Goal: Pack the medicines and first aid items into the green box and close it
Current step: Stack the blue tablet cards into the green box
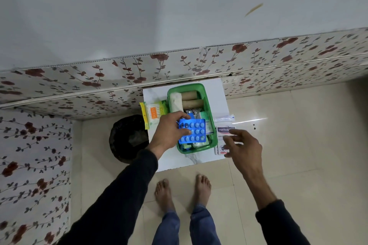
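The green box (200,86) stands open on a small white table (214,89), holding two brown bandage rolls (190,95), white gauze (176,101) and small packets. My left hand (169,131) grips a blue blister strip of tablets (196,132) just above the box's near half. My right hand (244,145) hovers with fingers spread over a white Hansaplast packet (224,131) lying to the right of the box; nothing is in it. A pack of cotton buds (152,112) lies left of the box. A thin white tube (224,118) lies at the box's right.
A black bin (128,138) stands on the floor left of the table. A floral-papered wall (79,77) runs behind and to the left. My bare feet (183,189) stand on cream tiles just in front of the table.
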